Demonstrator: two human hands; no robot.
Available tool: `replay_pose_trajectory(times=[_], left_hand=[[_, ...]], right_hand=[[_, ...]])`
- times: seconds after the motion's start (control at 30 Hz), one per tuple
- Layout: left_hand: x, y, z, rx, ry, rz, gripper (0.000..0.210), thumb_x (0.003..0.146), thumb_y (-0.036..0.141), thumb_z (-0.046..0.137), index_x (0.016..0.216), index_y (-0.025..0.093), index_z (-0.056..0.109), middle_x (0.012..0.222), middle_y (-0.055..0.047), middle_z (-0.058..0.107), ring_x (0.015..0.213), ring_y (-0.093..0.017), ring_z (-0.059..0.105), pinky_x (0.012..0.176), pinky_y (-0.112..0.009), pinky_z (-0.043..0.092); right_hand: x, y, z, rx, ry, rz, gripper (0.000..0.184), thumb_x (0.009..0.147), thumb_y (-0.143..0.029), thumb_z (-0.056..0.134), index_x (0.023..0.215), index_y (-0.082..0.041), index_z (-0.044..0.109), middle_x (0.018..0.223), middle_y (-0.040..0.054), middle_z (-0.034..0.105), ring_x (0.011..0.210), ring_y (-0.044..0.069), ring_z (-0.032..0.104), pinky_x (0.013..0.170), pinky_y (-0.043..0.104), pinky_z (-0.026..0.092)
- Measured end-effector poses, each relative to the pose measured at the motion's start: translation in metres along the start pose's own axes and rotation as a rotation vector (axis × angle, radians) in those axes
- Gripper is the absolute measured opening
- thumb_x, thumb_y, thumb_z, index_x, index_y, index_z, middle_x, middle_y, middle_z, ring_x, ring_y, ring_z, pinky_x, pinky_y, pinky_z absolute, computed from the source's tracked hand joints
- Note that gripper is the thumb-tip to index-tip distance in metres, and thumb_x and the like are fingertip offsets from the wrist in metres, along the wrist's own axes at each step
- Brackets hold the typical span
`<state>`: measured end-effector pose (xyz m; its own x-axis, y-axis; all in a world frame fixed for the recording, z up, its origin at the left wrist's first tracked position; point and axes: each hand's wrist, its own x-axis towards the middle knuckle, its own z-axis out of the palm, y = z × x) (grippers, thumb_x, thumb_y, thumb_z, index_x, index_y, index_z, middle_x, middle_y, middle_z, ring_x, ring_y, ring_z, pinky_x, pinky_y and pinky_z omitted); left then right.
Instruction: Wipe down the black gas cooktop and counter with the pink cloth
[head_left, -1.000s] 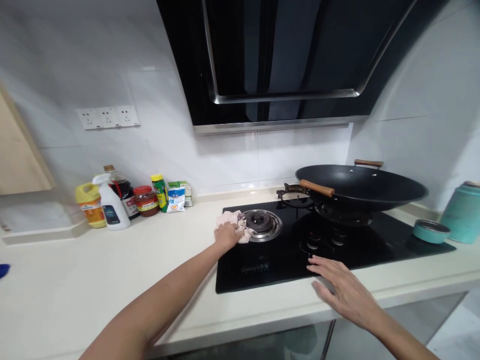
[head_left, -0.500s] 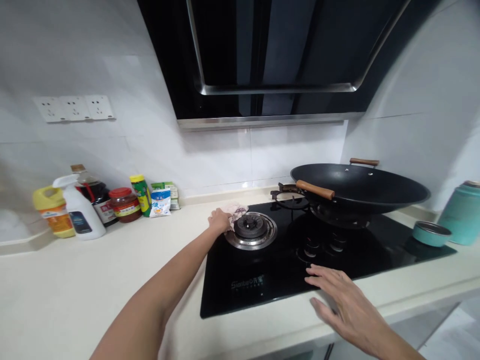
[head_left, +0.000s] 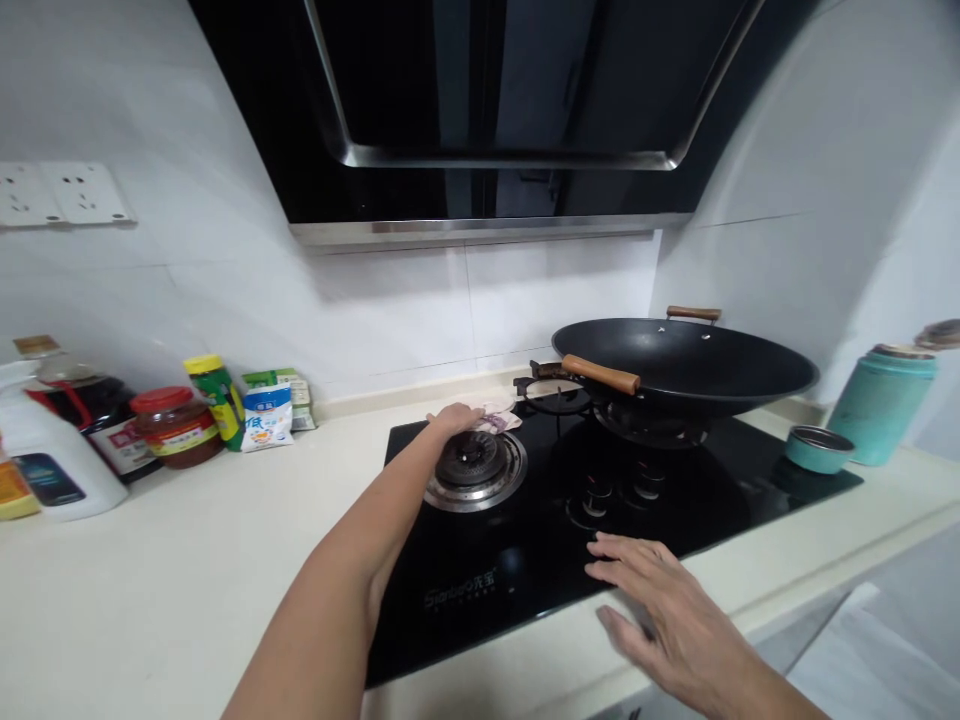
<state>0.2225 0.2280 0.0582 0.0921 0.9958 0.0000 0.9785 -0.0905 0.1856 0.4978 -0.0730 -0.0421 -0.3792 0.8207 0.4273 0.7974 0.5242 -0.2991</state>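
Reaching to the back of the black glass gas stove (head_left: 540, 560), my left hand (head_left: 455, 418) is closed on a pale, patterned cloth (head_left: 501, 414). The cloth lies behind the left burner (head_left: 472, 460), at the edge of its steel ring, and my hand hides part of it. My right hand (head_left: 667, 610) is open, fingers apart, over the front edge of the stove and just in front of the two control knobs (head_left: 598, 495). Nothing is in it. A large black wok (head_left: 690, 365) with wooden handles sits on the right burner. Between them a loose-looking pan support (head_left: 555, 392) stands at the back.
On the left counter (head_left: 172, 590) stand a white spray bottle (head_left: 56, 455), a dark sauce bottle (head_left: 112, 430), a red-lidded jar (head_left: 176, 430), a yellow-capped container (head_left: 215, 395) and small packets (head_left: 268, 415). A teal flask (head_left: 881, 405) and teal cup (head_left: 820, 450) are at right. The range hood (head_left: 480, 130) hangs above.
My left hand has moved the cloth from the burner's left side round to behind it. The view has shifted to the right. My right hand stays open near the stove's front edge.
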Motion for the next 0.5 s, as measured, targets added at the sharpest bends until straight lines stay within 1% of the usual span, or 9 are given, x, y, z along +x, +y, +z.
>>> replay_pose_trajectory(times=[0.13,0.27,0.33,0.4,0.43,0.5], left_hand=[[0.005,0.036,0.013,0.034,-0.052,0.085,0.041,0.096,0.041,0.063,0.129,0.017,0.06,0.131,-0.011,0.062,0.115,-0.025,0.063,0.097,-0.049,0.055],[-0.008,0.073,0.028,0.043,-0.07,0.213,0.041,0.096,0.045,0.062,0.126,0.017,0.062,0.131,-0.011,0.063,0.117,-0.026,0.062,0.1,-0.051,0.052],[-0.022,0.087,0.035,0.038,-0.07,0.285,0.043,0.097,0.054,0.055,0.118,0.018,0.068,0.13,-0.01,0.066,0.121,-0.028,0.061,0.108,-0.052,0.044],[-0.04,0.097,0.04,0.029,-0.059,0.35,0.052,0.095,0.064,0.047,0.111,0.02,0.072,0.128,-0.009,0.07,0.125,-0.03,0.059,0.115,-0.053,0.033],[-0.049,0.1,0.041,0.024,-0.05,0.377,0.057,0.092,0.069,0.045,0.111,0.022,0.072,0.127,-0.009,0.071,0.126,-0.03,0.059,0.118,-0.054,0.028],[-0.067,0.103,0.044,0.019,-0.032,0.42,0.063,0.088,0.075,0.044,0.116,0.023,0.069,0.128,-0.008,0.071,0.126,-0.03,0.059,0.121,-0.056,0.019]], right_hand=[[0.002,-0.001,-0.002,0.025,0.006,0.007,0.034,0.1,-0.037,0.054,0.128,-0.027,0.069,0.14,0.0081,0.062,0.136,0.029,0.051,0.109,0.05,0.047],[0.002,0.002,-0.003,0.048,0.02,0.002,0.032,0.1,-0.032,0.052,0.126,-0.027,0.07,0.137,0.0076,0.064,0.134,0.027,0.053,0.109,0.047,0.048],[0.002,0.003,-0.002,0.062,0.034,0.0,0.031,0.099,-0.03,0.053,0.125,-0.027,0.07,0.137,0.0073,0.065,0.133,0.026,0.054,0.108,0.046,0.048],[0.002,0.004,-0.002,0.072,0.048,-0.001,0.031,0.098,-0.03,0.054,0.124,-0.027,0.07,0.136,0.0076,0.065,0.132,0.025,0.055,0.108,0.045,0.048],[0.002,0.004,-0.001,0.074,0.053,-0.002,0.03,0.098,-0.029,0.054,0.123,-0.026,0.07,0.136,0.0077,0.065,0.132,0.025,0.055,0.108,0.045,0.048],[0.003,0.005,0.0,0.071,0.059,-0.01,0.03,0.097,-0.027,0.054,0.122,-0.026,0.071,0.135,0.0078,0.066,0.131,0.025,0.056,0.108,0.045,0.047]])
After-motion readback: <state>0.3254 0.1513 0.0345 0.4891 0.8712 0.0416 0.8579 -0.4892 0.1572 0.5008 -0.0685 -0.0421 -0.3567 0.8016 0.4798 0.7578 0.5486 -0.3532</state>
